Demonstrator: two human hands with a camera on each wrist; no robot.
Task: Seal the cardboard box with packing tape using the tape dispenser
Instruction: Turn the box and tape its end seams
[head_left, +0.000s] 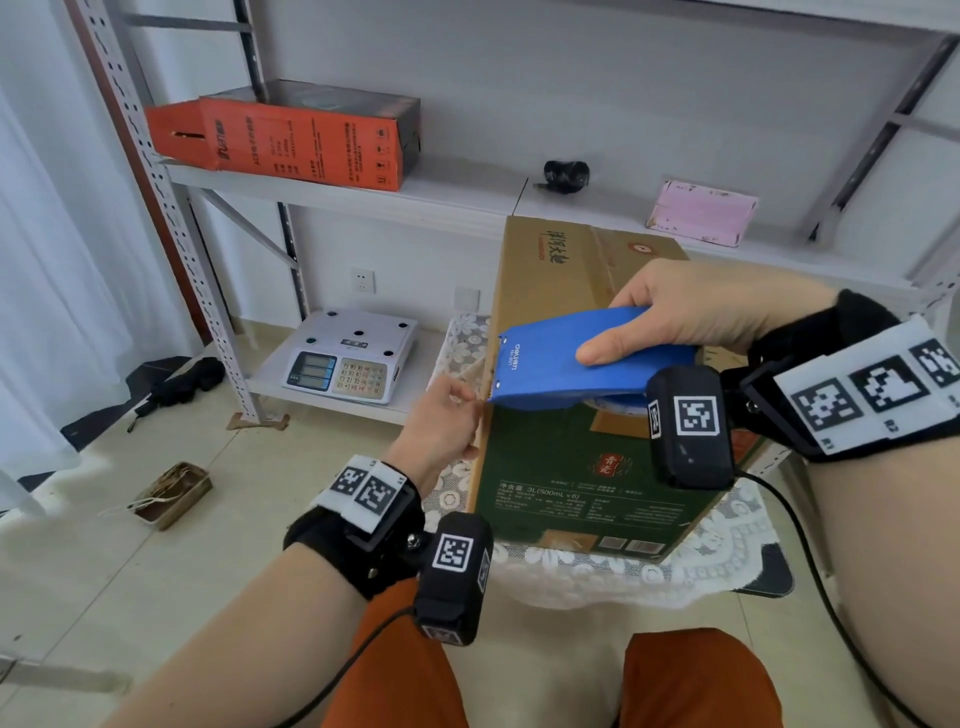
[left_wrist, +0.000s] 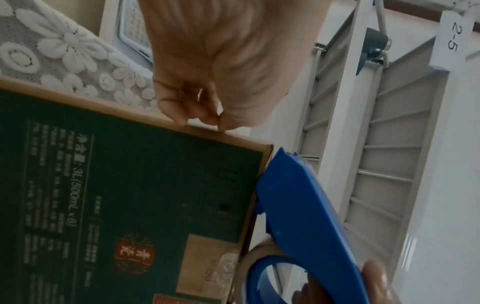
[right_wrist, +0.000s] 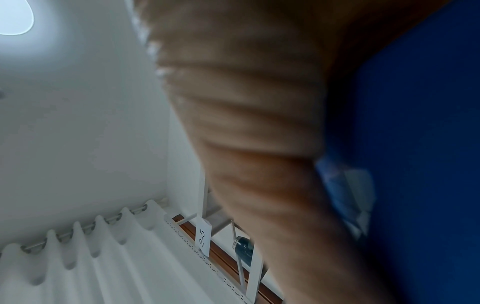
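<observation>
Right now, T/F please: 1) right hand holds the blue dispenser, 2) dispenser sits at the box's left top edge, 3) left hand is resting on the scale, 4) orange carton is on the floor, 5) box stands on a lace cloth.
1) True. The right hand grips the blue tape dispenser.
2) True. Its front end is at the left top edge of the cardboard box.
3) False. The left hand touches the box's left edge with its fingertips; the scale sits apart on a low shelf.
4) False. The orange carton lies on a shelf.
5) True. The lace cloth is under the box.
</observation>
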